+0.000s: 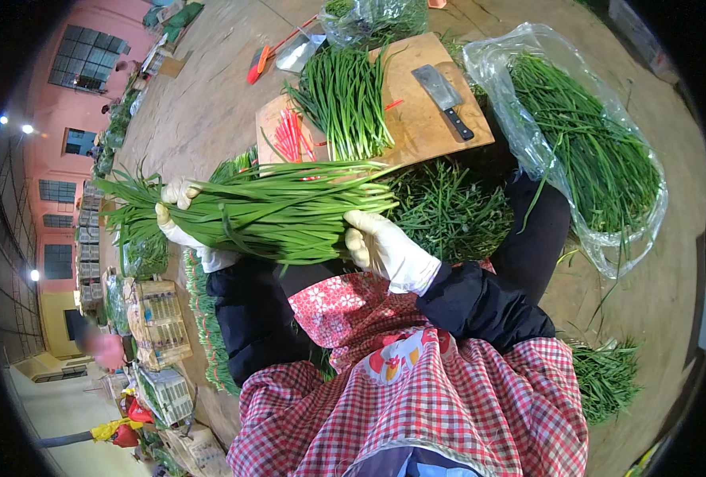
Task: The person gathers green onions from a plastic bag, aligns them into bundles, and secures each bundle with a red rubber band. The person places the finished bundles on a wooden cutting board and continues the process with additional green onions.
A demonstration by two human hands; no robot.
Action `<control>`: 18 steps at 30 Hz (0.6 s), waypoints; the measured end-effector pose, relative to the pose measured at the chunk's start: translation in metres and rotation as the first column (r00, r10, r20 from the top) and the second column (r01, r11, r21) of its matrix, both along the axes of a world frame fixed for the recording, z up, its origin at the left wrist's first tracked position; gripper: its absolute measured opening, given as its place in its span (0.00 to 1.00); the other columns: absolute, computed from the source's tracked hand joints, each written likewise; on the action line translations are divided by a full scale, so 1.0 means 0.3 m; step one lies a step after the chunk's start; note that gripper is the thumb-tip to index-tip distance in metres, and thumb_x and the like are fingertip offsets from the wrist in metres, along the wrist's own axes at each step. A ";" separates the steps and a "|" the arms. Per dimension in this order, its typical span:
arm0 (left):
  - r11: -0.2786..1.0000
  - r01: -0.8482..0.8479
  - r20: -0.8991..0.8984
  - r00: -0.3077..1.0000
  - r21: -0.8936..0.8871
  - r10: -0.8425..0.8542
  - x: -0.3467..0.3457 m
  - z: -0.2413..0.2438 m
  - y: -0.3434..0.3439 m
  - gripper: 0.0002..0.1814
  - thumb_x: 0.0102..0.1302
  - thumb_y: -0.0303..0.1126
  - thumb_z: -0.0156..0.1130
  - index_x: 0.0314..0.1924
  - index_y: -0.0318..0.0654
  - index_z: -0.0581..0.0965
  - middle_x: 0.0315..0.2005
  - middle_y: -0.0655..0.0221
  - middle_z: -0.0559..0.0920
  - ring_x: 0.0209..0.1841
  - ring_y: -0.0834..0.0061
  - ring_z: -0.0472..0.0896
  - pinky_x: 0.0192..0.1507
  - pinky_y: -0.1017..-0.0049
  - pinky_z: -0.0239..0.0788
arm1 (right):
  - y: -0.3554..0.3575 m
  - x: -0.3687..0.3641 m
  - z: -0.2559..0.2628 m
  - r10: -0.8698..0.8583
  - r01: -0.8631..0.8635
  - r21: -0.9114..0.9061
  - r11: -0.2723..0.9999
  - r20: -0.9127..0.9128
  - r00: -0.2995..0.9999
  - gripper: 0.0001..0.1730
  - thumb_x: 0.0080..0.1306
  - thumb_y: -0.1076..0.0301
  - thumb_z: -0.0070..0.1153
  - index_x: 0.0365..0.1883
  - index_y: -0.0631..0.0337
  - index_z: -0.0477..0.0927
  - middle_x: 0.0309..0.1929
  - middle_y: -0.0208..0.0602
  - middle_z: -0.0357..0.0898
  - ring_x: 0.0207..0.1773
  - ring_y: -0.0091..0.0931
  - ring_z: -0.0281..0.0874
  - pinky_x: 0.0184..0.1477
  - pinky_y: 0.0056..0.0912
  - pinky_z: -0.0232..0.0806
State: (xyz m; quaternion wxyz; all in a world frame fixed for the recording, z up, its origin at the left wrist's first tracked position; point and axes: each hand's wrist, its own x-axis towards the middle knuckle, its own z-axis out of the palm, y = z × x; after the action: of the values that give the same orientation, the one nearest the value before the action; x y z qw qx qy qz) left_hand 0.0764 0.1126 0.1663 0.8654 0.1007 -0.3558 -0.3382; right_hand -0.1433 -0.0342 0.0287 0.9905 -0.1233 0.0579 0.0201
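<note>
A thick bunch of garlic chives (269, 208) lies sideways across my lap, held up in both white-gloved hands. My left hand (180, 203) grips it toward the green leaf tips. Near the pale cut ends, my right hand (385, 247) has its thumb and fingers around the lower side. Just beyond, a second pile of chives (350, 101) rests on a wooden board (412, 140). A cleaver (442, 98) with a black handle lies on the board's right part. Red-and-white ties (290, 137) are heaped at its left end.
Loose chive leaves (448, 208) fill the space under the board, between my knees. To the right lies an open clear plastic bag (585, 137) of chives. Tied bundles (204, 328) line the floor at my left. A broom (258, 64) and dustpan (299, 52) are beyond the board.
</note>
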 end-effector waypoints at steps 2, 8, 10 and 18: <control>0.999 -0.028 0.021 0.999 0.040 0.028 0.017 0.003 0.009 0.11 0.63 0.33 0.54 0.26 0.45 0.62 0.24 0.74 0.63 0.31 0.76 0.66 0.52 0.69 0.65 | -0.001 -0.031 -0.012 -0.005 0.008 -0.208 0.978 0.017 1.000 0.15 0.69 0.58 0.51 0.30 0.60 0.79 0.19 0.32 0.79 0.17 0.21 0.74 0.18 0.18 0.66; 0.970 -0.242 0.005 0.970 -0.032 0.242 0.069 0.037 0.085 0.09 0.64 0.30 0.53 0.27 0.46 0.64 0.24 0.77 0.65 0.29 0.80 0.67 0.49 0.75 0.66 | -0.096 -0.179 -0.014 0.212 -0.176 -0.516 0.838 0.011 0.977 0.13 0.69 0.63 0.51 0.36 0.65 0.81 0.28 0.37 0.82 0.28 0.23 0.80 0.30 0.25 0.72; 0.985 -0.090 0.081 0.991 -0.148 0.103 0.073 0.068 0.079 0.06 0.65 0.33 0.54 0.30 0.46 0.67 0.26 0.77 0.67 0.34 0.78 0.70 0.50 0.73 0.66 | -0.180 -0.233 -0.044 0.355 -0.301 -0.724 0.621 -0.083 0.931 0.14 0.69 0.63 0.51 0.36 0.65 0.83 0.28 0.39 0.83 0.29 0.27 0.81 0.29 0.30 0.71; 0.973 0.173 0.077 0.984 -0.154 -0.163 0.058 0.108 0.088 0.10 0.63 0.32 0.57 0.27 0.49 0.65 0.23 0.79 0.65 0.32 0.80 0.67 0.49 0.76 0.62 | -0.365 -0.249 -0.059 0.017 -0.205 -0.974 -0.102 -0.207 0.978 0.39 0.60 0.49 0.60 0.63 0.65 0.67 0.45 0.47 0.81 0.47 0.31 0.79 0.51 0.32 0.69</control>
State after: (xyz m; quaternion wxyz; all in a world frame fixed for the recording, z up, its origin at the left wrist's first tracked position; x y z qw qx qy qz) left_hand 0.0939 0.1391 0.1986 0.8271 0.0112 -0.4165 -0.3771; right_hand -0.2181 -0.1437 0.0111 0.5644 -0.8164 0.1064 0.0608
